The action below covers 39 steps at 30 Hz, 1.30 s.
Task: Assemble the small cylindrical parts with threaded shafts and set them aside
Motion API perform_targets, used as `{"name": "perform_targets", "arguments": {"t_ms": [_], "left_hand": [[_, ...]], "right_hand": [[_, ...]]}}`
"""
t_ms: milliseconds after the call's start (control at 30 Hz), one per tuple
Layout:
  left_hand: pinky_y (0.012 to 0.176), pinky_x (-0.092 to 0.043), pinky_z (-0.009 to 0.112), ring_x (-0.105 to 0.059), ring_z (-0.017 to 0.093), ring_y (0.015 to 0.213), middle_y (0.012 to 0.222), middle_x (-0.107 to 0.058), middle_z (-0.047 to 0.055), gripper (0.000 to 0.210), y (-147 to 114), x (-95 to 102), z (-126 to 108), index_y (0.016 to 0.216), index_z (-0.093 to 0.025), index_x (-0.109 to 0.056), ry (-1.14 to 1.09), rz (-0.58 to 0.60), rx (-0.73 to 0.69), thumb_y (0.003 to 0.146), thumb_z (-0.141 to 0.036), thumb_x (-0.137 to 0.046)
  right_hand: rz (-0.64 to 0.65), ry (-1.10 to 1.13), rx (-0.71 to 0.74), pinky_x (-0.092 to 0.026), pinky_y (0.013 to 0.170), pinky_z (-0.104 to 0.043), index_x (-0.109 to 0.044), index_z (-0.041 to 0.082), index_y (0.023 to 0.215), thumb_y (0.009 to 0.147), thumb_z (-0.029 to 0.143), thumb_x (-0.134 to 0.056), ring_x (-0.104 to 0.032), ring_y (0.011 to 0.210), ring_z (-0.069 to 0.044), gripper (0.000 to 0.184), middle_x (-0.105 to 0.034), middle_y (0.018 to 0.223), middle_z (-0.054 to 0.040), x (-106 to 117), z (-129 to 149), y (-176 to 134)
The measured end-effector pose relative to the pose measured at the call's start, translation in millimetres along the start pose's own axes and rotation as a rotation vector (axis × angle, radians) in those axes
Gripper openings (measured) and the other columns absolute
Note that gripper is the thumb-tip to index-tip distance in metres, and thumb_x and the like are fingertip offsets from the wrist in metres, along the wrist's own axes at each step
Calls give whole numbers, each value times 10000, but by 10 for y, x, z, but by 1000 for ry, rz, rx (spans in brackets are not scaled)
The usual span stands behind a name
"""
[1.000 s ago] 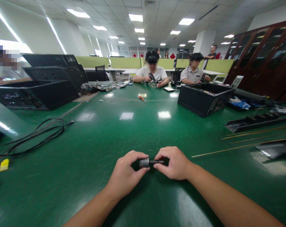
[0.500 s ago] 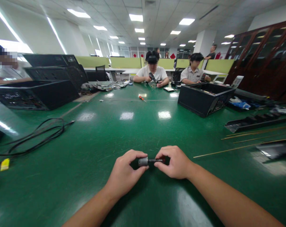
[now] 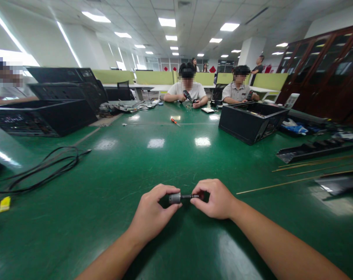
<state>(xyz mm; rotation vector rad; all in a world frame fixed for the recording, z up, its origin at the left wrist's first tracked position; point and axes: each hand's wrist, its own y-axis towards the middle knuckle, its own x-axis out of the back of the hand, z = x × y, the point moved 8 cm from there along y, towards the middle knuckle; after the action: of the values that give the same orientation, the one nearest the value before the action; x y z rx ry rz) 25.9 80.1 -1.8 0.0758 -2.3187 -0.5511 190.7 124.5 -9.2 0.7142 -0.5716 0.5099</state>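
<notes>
My left hand pinches a small grey metal cylinder between thumb and fingers, just above the green table. A thin dark shaft runs out of the cylinder's right end. Around the shaft's right part sits a coil spring, and there my right hand is closed with thumb and fingertips. The right end of the shaft is partly hidden behind those fingers. The whole piece lies about level, left to right.
Black cables and a yellow tag lie left. Black computer cases stand at left and right. An orange screwdriver lies ahead, thin brass rods at right. Across the table a co-worker holds a power drill.
The cylinder in my left hand has shifted slightly left. More bare shaft shows between my hands, and the visible spring looks shorter by my right fingers.
</notes>
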Motion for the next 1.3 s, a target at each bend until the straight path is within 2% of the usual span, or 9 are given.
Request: {"name": "perform_targets", "arguments": {"t_ms": [1300], "left_hand": [[831,-522,334,-678,194,885,945,-727,15,234,19,88,44,997,-241,-700,50,-21,18,767,-213,-728]], "right_hand": [[-5,-10,-32,-470,654,-261,-669,184,809,801,207,-692,-619,652,-151,33,-664,728,-15,73,-46,11]]}}
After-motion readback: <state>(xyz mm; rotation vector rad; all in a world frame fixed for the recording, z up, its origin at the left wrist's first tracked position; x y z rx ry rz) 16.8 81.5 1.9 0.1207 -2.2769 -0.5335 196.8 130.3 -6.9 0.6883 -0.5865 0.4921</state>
